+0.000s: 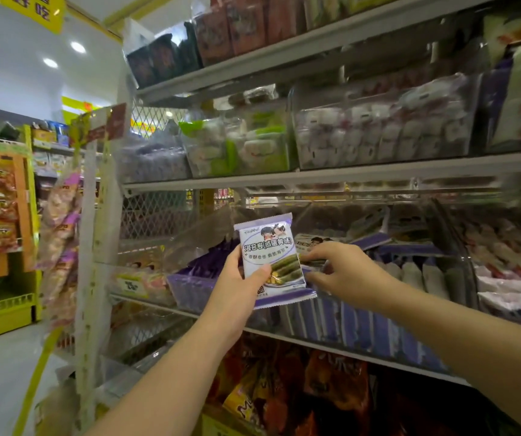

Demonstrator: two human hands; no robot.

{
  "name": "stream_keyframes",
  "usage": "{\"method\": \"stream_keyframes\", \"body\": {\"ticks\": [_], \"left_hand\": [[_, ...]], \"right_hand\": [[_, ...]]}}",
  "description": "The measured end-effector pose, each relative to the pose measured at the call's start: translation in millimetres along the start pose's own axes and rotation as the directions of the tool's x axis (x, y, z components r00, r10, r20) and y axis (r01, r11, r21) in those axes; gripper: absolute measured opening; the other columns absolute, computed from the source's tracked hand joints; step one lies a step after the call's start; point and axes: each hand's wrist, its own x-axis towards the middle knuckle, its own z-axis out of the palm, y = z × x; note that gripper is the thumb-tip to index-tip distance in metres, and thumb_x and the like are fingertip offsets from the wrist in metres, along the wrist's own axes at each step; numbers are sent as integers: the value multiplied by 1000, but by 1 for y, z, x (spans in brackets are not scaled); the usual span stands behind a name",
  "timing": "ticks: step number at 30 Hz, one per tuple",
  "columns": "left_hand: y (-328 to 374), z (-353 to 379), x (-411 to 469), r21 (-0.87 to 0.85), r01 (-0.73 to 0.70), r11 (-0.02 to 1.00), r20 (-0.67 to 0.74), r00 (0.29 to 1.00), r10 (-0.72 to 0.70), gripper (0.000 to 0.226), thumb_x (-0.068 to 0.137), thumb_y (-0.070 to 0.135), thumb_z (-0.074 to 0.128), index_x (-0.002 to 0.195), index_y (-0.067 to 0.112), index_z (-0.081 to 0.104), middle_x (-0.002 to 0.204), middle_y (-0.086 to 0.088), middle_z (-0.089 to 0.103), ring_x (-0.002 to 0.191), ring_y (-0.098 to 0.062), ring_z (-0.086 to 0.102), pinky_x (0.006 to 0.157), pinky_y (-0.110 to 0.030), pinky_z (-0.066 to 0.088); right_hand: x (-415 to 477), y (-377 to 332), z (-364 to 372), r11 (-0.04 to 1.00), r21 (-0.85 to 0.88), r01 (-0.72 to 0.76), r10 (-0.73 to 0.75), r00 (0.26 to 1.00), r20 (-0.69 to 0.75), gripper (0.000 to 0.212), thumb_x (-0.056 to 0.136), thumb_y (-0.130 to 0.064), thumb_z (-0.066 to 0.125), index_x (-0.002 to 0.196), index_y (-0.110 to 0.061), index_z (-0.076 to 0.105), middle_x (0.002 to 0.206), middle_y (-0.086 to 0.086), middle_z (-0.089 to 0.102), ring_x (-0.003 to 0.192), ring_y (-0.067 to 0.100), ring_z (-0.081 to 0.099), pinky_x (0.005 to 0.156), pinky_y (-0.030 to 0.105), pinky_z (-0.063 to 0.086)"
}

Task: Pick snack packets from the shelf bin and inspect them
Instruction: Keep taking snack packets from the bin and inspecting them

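While left hand (237,287) grips one snack packet (268,247) upright, thumb across its front and print toward the camera for reading, right hand (347,272) reaches just right of it into the shelf bin (187,287). Fingers curled among the stock; can't tell if it holds anything.

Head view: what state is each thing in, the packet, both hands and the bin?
snack packet: sealed, upright, front toward the camera, lifted above the bin.
left hand: grips the packet's left edge, thumb on its front.
right hand: fingers curled at the packet's right edge; a grip cannot be told.
shelf bin: open-topped, stocked with purple packets.
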Motion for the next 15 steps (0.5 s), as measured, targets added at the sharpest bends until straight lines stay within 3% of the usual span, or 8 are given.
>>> {"method": "stream_keyframes", "body": {"ticks": [3,6,11,13,15], "left_hand": [[8,1,10,-19,-14,1000,9,1000,14,54,94,16,61,142,30,40,127,7,64,117,-18,61,106,-47,43],[14,-2,18,7,-47,999,11,999,47,56,93,15,63,140,33,40,125,9,64,116,-13,60,106,-45,44],[13,-14,32,32,-75,997,-47,996,76,53,92,13,63,135,38,43,111,18,68,108,-9,64,103,-44,46],[12,-17,38,30,-79,996,-71,994,81,52,92,11,63,130,39,44,110,17,68,107,-10,64,103,-45,46],[12,-18,42,34,-86,996,-74,993,88,52,92,10,63,131,37,44,113,15,68,108,-9,64,103,-43,47]], "right_hand": [[11,3,-8,1000,18,8,-5,990,-143,34,80,-15,74,114,-22,70,109,-10,55,92,4,49,88,21,44],[28,13,-24,998,-44,-49,40,980,-194,28,80,-8,70,107,-16,72,113,2,59,102,17,56,93,31,47],[71,33,-37,944,-284,-168,172,985,-9,26,90,-13,59,115,-16,67,121,7,56,115,29,55,97,34,45],[86,35,-31,946,-251,-207,210,978,-15,27,92,-12,56,118,-15,63,124,8,53,116,29,54,97,32,44],[96,35,-20,968,-111,-226,223,974,-45,40,90,-13,60,130,-17,52,126,11,53,115,30,54,94,31,43]]}}
